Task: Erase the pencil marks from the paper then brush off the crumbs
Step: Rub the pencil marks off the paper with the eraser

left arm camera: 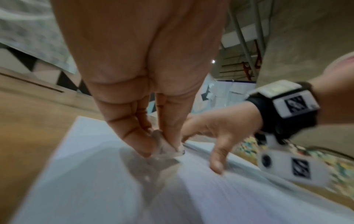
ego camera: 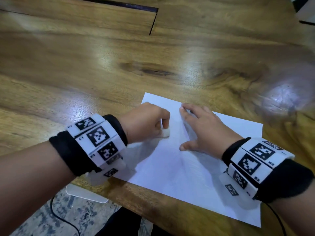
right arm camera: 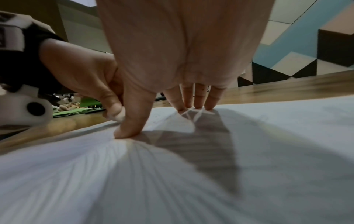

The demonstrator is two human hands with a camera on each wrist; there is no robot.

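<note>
A white sheet of paper [ego camera: 196, 171] lies near the front edge of the wooden table [ego camera: 102, 65]. My left hand [ego camera: 148, 121] pinches a small white eraser [ego camera: 165, 133] and holds it down on the paper's left part. The left wrist view shows the eraser [left arm camera: 165, 147] between thumb and fingers, touching the paper [left arm camera: 95, 189]. My right hand [ego camera: 201, 128] lies spread flat on the sheet, fingers straight, thumb pressing down. In the right wrist view its fingertips [right arm camera: 195, 104] press the paper [right arm camera: 287, 136]. Faint pencil lines show; a tiny dark speck [ego camera: 175, 124] lies between the hands.
The table's front edge [ego camera: 153, 210] runs just below the paper, with patterned floor [ego camera: 51, 218] and a black cable [ego camera: 61, 218] beyond it. A dark slot [ego camera: 154, 21] cuts into the tabletop at the back. Both wrists wear marker-covered camera bands.
</note>
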